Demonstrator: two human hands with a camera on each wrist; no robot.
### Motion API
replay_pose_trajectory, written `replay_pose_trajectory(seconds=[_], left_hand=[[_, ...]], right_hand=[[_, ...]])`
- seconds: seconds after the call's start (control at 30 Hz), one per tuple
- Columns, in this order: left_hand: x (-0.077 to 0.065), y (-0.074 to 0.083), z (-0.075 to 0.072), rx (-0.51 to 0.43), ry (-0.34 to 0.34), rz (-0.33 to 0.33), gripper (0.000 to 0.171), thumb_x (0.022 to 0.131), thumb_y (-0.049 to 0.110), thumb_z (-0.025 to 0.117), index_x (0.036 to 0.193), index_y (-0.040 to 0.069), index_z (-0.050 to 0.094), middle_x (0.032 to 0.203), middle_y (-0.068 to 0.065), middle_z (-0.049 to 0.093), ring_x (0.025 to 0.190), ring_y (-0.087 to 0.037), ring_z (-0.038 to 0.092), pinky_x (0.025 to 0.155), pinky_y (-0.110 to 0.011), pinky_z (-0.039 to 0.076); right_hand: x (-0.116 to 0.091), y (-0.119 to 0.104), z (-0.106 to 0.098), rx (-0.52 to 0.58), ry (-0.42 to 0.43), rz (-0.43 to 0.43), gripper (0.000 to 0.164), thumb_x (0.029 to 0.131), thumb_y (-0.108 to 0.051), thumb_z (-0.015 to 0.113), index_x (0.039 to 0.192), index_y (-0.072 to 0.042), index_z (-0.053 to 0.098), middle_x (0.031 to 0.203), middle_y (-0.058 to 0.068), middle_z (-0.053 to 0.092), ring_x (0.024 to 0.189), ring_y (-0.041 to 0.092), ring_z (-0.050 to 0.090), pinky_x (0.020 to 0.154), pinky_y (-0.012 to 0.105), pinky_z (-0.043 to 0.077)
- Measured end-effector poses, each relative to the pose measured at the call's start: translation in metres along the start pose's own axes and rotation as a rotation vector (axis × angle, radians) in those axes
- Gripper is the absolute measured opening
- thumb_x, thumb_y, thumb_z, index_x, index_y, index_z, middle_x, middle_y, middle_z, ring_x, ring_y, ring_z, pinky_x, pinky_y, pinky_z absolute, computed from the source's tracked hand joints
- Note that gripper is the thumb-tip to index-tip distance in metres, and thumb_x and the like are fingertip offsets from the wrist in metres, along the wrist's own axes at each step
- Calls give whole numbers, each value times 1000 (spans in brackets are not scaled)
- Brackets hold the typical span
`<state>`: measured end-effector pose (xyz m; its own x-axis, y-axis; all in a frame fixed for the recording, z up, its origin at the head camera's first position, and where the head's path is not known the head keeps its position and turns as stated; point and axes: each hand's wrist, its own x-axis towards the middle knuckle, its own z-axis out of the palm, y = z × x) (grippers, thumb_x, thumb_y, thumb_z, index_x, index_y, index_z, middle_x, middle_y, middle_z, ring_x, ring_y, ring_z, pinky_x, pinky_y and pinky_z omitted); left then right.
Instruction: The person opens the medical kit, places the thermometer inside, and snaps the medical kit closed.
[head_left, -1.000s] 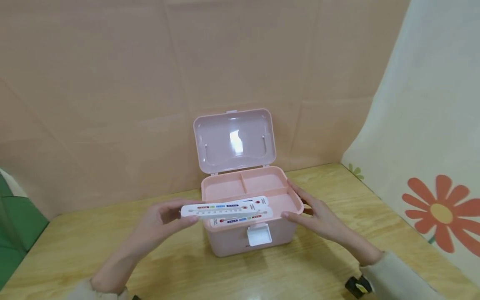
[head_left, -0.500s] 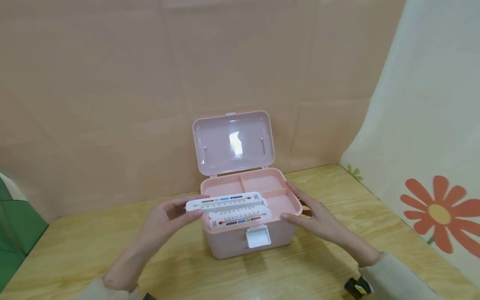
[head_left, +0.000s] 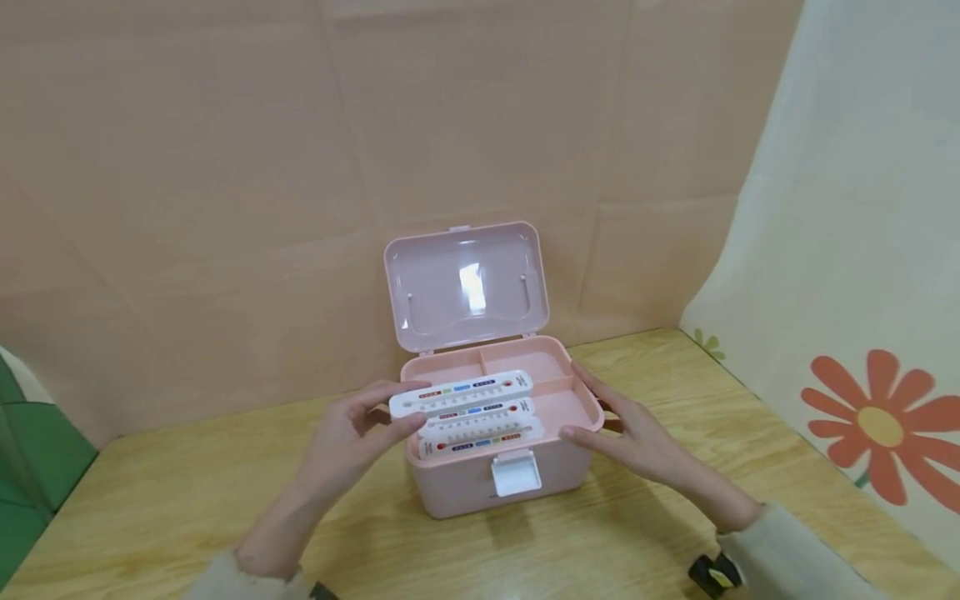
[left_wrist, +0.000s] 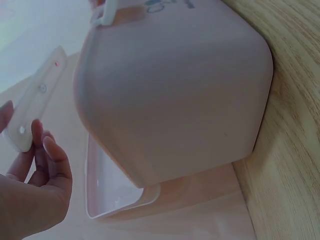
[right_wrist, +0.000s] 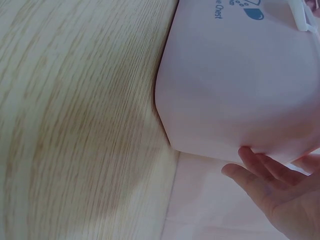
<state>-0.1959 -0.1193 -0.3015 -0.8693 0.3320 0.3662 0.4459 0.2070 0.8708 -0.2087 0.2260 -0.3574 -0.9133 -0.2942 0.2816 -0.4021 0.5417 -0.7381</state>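
A pink medicine box [head_left: 502, 487] stands on the table with its lid [head_left: 468, 287] raised. My left hand [head_left: 348, 433] pinches one end of a white strip thermometer [head_left: 461, 395], held tilted over the box's front left. Two more such thermometers, a middle one [head_left: 480, 414] and a front one [head_left: 480, 438], lie side by side in the front compartment. In the left wrist view the held thermometer [left_wrist: 37, 97] shows its back between thumb and fingers. My right hand [head_left: 637, 433] rests on the box's right side, thumb at the front rim, fingers fairly straight along the wall [right_wrist: 240, 100].
Two smaller compartments [head_left: 525, 360] lie at the back of the box's tray. A white latch [head_left: 516, 473] hangs down in front. Behind the wooden table [head_left: 187, 492] hangs a beige sheet [head_left: 225, 208]; a flowered sheet [head_left: 847, 250] rises at the right.
My left hand has moved right and a little away with the thermometer, uncovering the two in the compartment more. My right hand has stayed at the box's side.
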Motion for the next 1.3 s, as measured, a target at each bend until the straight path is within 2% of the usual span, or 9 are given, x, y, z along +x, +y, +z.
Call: replay_pose_trajectory(seconds=[0.13,0.4,0.6,0.77,1.07,1.3], left_hand=[[2,-2,5,55,-3,43,33,84,12,73,117,11,68,103,-3,68,86,-9,59,75,-24,51],[4,-4,13,165,-29,-2,34,81,19,77,114,15,70,108,-1,66,85,-10,56,73,-22,49],[6,-6,18,268,-37,27,34,79,25,78,111,19,71,99,5,66,77,-11,53,68,-21,47],[5,-7,19,297,-48,35,34,78,26,79,111,21,71,97,8,65,74,-11,52,67,-22,47],[6,-3,18,353,-38,56,33,75,21,81,107,16,73,95,9,61,74,-12,51,64,-21,45],[9,-7,17,445,-53,78,32,76,28,81,103,13,74,93,7,59,80,-11,50,69,-26,46]], right_hand=[[0,0,0,4,4,-10,81,88,-28,70,153,-18,23,150,23,34,123,37,50,92,49,51],[0,0,0,7,9,-25,81,88,-26,70,153,-17,23,150,23,35,123,38,50,92,48,52],[0,1,0,5,10,-25,81,88,-26,70,153,-17,23,150,24,35,123,38,50,92,49,52],[0,1,1,8,13,-16,81,88,-27,70,153,-18,23,150,23,34,124,39,50,91,50,52],[-1,2,1,12,14,-26,80,88,-26,70,153,-17,24,150,23,35,125,39,49,91,47,52],[-2,1,1,14,20,-27,80,88,-26,70,153,-17,24,149,24,36,124,39,50,91,47,52]])
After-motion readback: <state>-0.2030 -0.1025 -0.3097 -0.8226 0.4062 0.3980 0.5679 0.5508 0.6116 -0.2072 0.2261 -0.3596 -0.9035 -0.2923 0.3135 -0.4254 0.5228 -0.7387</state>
